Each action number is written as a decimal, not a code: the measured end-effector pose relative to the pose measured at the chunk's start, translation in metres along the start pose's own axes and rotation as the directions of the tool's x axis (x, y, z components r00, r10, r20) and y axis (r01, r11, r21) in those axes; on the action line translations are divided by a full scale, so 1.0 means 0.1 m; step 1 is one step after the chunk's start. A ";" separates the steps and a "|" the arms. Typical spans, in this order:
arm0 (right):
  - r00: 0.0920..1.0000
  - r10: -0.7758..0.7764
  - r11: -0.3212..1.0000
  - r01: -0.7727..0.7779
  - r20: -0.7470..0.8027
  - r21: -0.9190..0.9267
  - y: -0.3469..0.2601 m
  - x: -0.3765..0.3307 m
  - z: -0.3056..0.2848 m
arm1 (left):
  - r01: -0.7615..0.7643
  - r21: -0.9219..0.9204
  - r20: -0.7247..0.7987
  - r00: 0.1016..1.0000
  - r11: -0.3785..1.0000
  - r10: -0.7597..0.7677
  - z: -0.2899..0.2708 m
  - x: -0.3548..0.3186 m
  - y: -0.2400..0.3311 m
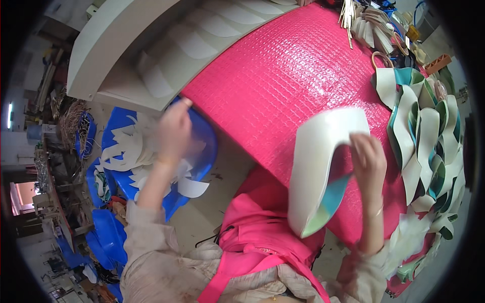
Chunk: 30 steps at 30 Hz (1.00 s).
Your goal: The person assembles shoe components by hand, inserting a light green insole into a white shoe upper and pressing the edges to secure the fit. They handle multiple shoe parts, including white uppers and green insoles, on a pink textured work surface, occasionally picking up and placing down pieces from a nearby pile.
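Note:
My right hand [369,154] is closed on the end of a curved white strip [316,151], above the pink quilted table cover. The strip is broad and bends like an arch, and its inner face shows teal and pale green. What it is made of I cannot tell for sure. My left hand [174,131] is over a blue bin [209,139], close to the near corner of the table. Motion smears its fingers, so whether they hold anything is unclear. Thin white cut pieces [126,146] fill the bin below it.
Beyond the table's left edge stands a pale machine or rack [121,45] with rows of white pieces. Several white-and-teal strips [429,146] are heaped at the right. Tassels and tools [379,30] crowd the far right corner. More blue containers [108,235] stand at left.

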State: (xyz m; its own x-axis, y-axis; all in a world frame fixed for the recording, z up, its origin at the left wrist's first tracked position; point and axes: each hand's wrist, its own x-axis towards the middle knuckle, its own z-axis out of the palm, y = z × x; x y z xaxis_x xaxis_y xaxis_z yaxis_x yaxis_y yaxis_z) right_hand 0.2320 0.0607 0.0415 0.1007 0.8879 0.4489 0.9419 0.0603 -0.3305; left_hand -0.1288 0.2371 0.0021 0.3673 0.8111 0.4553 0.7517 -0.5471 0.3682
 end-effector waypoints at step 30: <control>0.972 0.181 0.951 -0.213 0.152 0.224 -0.22 0.02 -0.36 | 0.053 0.639 0.213 0.946 0.768 -0.242 0.04 0.70 -0.89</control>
State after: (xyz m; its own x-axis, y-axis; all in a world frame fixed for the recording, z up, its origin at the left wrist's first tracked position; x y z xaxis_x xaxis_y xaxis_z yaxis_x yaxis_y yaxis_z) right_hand 0.2236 0.0443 0.0796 0.2198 0.9431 0.2496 0.8024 -0.0293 -0.5960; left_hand -0.1680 0.3439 -0.0022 0.2823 0.9443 0.1689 0.9462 -0.2451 -0.2114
